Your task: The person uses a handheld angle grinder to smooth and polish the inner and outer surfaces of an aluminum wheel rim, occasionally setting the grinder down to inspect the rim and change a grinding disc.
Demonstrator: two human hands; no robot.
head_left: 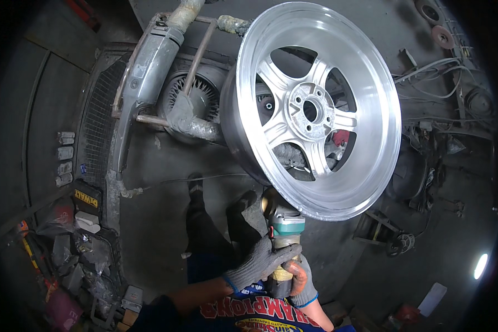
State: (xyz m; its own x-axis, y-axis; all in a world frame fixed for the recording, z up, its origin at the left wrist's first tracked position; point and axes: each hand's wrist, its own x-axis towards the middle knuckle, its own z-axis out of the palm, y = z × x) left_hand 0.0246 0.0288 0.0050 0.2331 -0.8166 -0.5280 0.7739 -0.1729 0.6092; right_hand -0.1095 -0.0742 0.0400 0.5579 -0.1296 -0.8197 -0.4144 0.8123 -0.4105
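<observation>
Both my hands, in grey knitted gloves, grip a green and grey angle grinder (289, 226) held upright in front of me. My left hand (260, 261) is closed over the tape-wrapped body from the left. My right hand (307, 286) wraps its lower part from the right, beside an orange curved piece (298, 278). The grinder's head is close under the lower edge of a large silver alloy wheel rim (379, 182), by its outer barrel. Whether the disc touches the rim I cannot tell. The rim has five spokes and is tilted, its open side toward me.
A dusty metal pipe stand (149, 77) rises behind the rim. Another wheel (205, 97) lies on the floor behind it. Tool cases and bagged items (88, 243) crowd the left. Cables (437, 72) and machine parts line the right, with a small metal frame (376, 229) nearer.
</observation>
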